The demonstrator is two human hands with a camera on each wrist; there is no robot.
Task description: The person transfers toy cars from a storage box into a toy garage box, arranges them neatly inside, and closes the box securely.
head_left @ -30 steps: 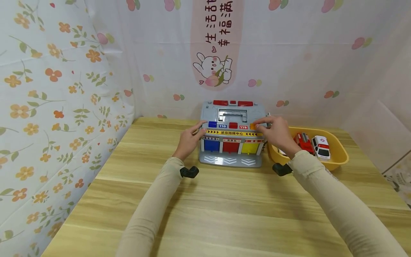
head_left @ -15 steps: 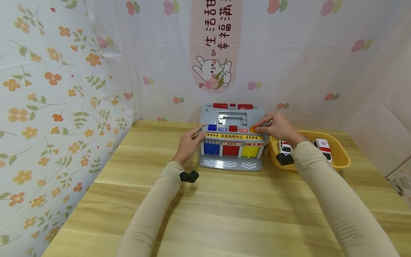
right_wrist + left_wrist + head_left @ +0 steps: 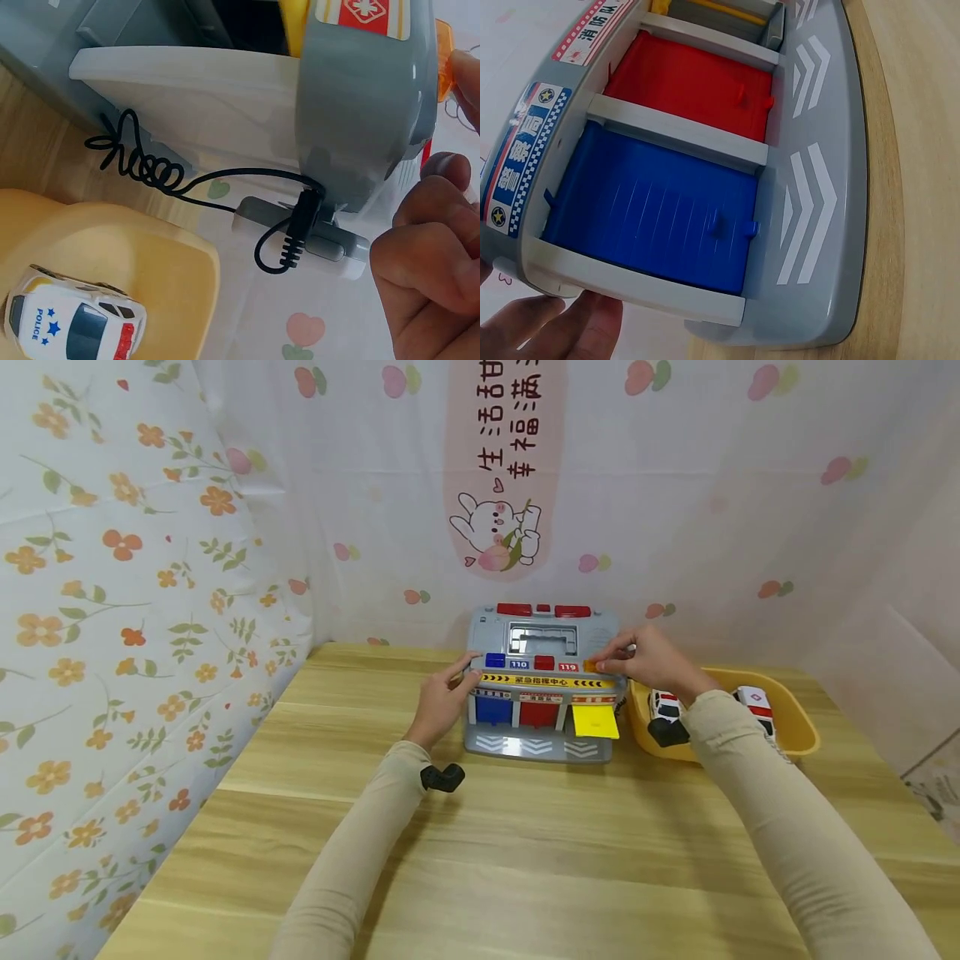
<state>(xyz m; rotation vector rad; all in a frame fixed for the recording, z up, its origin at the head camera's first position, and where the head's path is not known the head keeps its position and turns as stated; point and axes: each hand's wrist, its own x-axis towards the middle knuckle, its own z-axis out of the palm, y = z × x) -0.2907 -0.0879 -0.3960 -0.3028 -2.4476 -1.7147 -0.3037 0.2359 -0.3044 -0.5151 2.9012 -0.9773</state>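
Note:
A grey toy garage (image 3: 540, 635) with a blue door (image 3: 660, 210), a red door (image 3: 697, 82) and a yellow door (image 3: 595, 722) stands at the back of the table. The yellow door is swung up and out; the blue and red ones are closed. At the garage's left end, my left hand (image 3: 441, 700) holds its upper side, fingers curled by the edge in the left wrist view. My right hand (image 3: 652, 658) has its thumb and forefinger on the orange button (image 3: 445, 61) at the top right, other fingers curled.
Right of the garage sits a yellow bin (image 3: 795, 718) with several toy vehicles, including a police car (image 3: 79, 319) and a white-and-red ambulance (image 3: 753, 703). A coiled black cord (image 3: 154, 169) and small grey handset (image 3: 330, 240) hang on the garage's right side. Cloth-covered walls stand behind and left.
The yellow door, closed in both earlier frames, has swung up and outward. My right hand stays at the orange button and my left hand at the garage's left end. The head view tilts slightly.

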